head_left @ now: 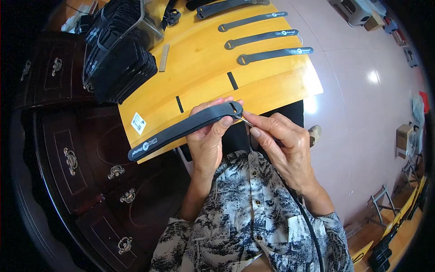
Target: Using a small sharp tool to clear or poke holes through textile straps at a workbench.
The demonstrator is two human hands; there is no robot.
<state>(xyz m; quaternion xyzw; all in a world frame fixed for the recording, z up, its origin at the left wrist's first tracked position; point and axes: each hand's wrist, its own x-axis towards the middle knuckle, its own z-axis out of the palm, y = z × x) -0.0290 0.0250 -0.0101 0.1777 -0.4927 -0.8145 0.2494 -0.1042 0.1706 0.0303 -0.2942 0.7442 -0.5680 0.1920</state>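
Observation:
A stack of long dark storage straps [190,123] with a slotted rounded end lies across my left hand [206,147], whose thumb and fingers close round it near that end. My right hand [286,141] pinches a thin, pointed metal tool [245,121] between thumb and forefinger. The tool's tip touches or almost touches the strap edge just below the slot. Its rear part is hidden by my right fingers, so its exact kind cannot be made out. Three similar straps [265,40] lie apart on the far right of the yellow table [199,75].
A clear bin [152,29] full of black straps stands at the table's far left, with a stack of black straps [129,72] beside it. More straps [226,7] lie at the far edge. A dark wooden cabinet [86,181] stands left; a cardboard box [404,141] is at right.

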